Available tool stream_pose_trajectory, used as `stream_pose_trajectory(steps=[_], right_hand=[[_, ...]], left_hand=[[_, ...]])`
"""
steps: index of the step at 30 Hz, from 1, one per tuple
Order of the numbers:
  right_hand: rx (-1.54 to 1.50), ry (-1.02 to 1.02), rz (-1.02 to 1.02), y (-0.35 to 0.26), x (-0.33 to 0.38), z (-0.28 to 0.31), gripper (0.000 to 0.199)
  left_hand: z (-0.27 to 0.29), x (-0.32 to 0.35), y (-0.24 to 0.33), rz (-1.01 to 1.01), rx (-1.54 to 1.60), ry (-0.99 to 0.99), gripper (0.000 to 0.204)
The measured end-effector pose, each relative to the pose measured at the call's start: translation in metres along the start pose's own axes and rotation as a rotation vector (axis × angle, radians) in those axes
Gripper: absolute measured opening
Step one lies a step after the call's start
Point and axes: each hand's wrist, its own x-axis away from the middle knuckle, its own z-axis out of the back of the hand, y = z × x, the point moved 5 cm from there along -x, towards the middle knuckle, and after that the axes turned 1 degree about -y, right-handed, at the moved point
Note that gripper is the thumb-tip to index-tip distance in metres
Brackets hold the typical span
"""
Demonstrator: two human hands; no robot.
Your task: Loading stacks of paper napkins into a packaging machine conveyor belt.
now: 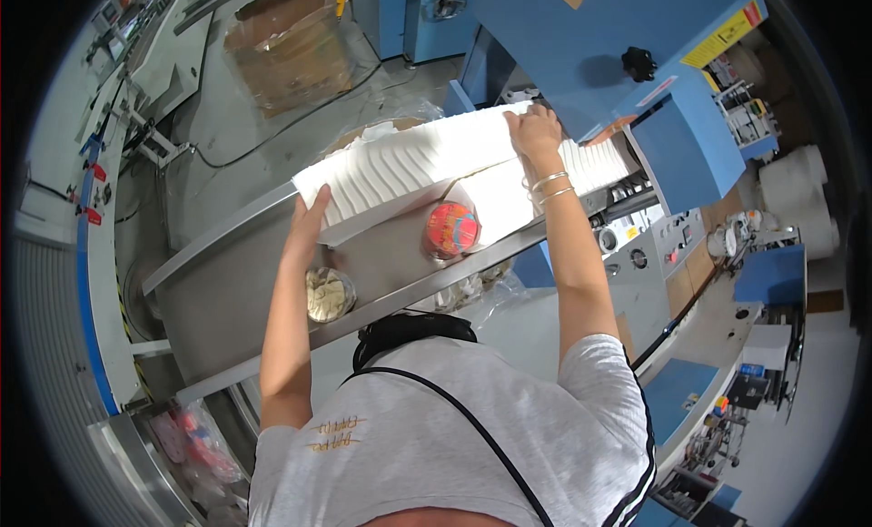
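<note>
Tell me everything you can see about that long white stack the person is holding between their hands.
The long white stack looks like folded soft paper sheets, packed on edge so their folds form wavy ridges. It lies as a long row on the steel trough, running out from the blue machine. The left hand presses flat against its near end; the right hand rests on top further along. Part of it is brightly lit.

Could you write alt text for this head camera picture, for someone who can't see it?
Seen from above, a person's left hand and right hand press the two ends of a long row of white folded tissues on a steel table beside a blue machine.
</note>
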Motion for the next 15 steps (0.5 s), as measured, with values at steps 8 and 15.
stream_pose_trajectory(steps=[8,15], right_hand=[[0.172,-0.068,-0.016,-0.021,0.009,0.016,0.051],[0.099,-0.150,-0.029,-0.016,-0.002,0.013,0.054]], left_hand=[[0.000,0.000,0.004,0.036,-0.051,-0.045,0.088],[-0.006,0.001,0.010,0.074,-0.097,-0.025,0.084]])
